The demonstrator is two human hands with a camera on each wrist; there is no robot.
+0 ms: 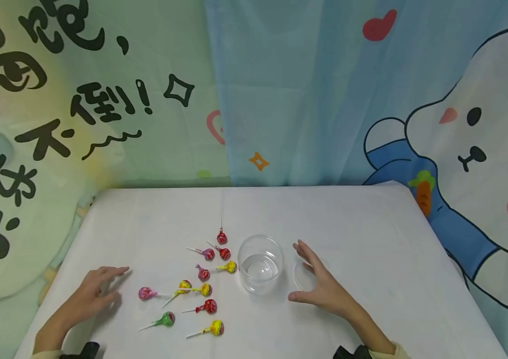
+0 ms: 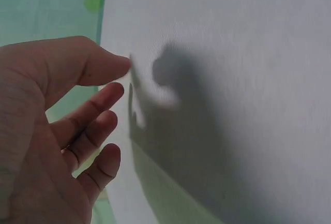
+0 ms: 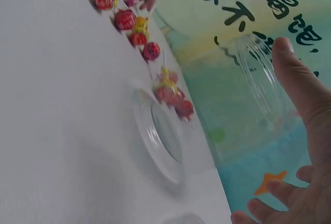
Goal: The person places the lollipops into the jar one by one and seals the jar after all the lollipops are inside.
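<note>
In the head view a clear jar point(image 1: 260, 264) stands upright on the white table. Just right of it lies a clear round lid point(image 1: 303, 277), partly covered by my right hand point(image 1: 326, 289). That hand's thumb and fingers are spread with nothing between them; in the right wrist view they are beside the jar point(image 3: 155, 146). My left hand point(image 1: 88, 294) is over the table's left side, fingers loosely bent and holding nothing. Several wrapped lollipops lie between it and the jar, among them a pink one point(image 1: 145, 293), a green one point(image 1: 167, 319) and a yellow one point(image 1: 216, 327).
The white cloth-covered table point(image 1: 371, 234) reaches back to a printed curtain point(image 1: 281, 99) with a cartoon animal and large lettering. More lollipops, such as a red one point(image 1: 221, 237), lie close to the jar's left side.
</note>
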